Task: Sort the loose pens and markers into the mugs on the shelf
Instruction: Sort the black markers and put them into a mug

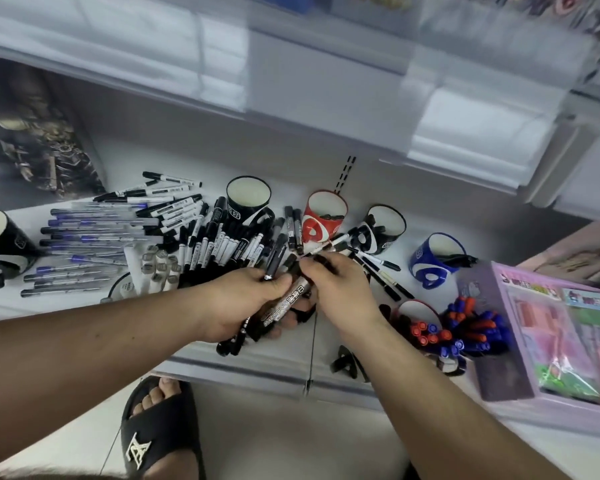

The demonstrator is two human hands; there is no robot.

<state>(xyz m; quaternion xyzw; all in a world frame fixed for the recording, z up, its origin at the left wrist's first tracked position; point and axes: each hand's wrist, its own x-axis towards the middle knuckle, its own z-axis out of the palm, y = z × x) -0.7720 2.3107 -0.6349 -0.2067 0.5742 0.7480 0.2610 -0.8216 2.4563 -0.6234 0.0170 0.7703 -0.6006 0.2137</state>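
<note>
My left hand [250,303] grips a bundle of black markers [284,303] above the shelf's front edge. My right hand [336,285] closes its fingers on the top ends of black markers at that same bundle. Behind the hands lies a big heap of loose black markers [222,237], with blue pens [90,237] spread to the left. Mugs stand along the shelf: a black one [248,199], a red one [324,216] with markers inside, a black-and-white one [381,230], a blue one [437,259], and a mug of red and blue markers [426,327].
Another black mug [0,244] stands at the far left. A pink and purple stationery box [548,334] sits on the right. A dark poster [39,140] leans at the back left. An upper shelf [222,74] overhangs. My sandalled foot [160,431] is on the floor below.
</note>
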